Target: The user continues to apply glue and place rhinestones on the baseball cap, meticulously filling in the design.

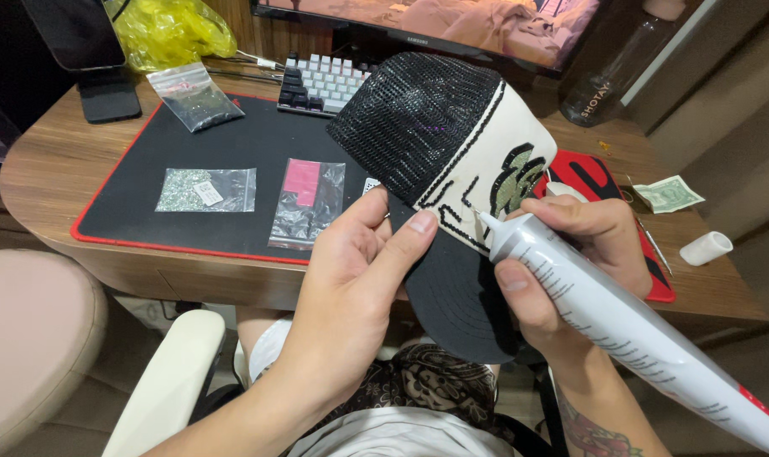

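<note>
A long white squeeze tube [621, 326] sits pinched in the right hand [570, 254], its nozzle on the black-and-white cap [452, 144] that the left hand [359, 271] grips by thumb and fingers, three clear zip bags [206, 189] lying at ten o'clock.

Single head view, aimed steeply down and forward from close above; table [54, 169] edge and lap are taken in.

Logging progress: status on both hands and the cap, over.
Left hand grips cap at the brim. Right hand holds glue tube, nozzle at the cap's white front. Nothing in the way.
</note>
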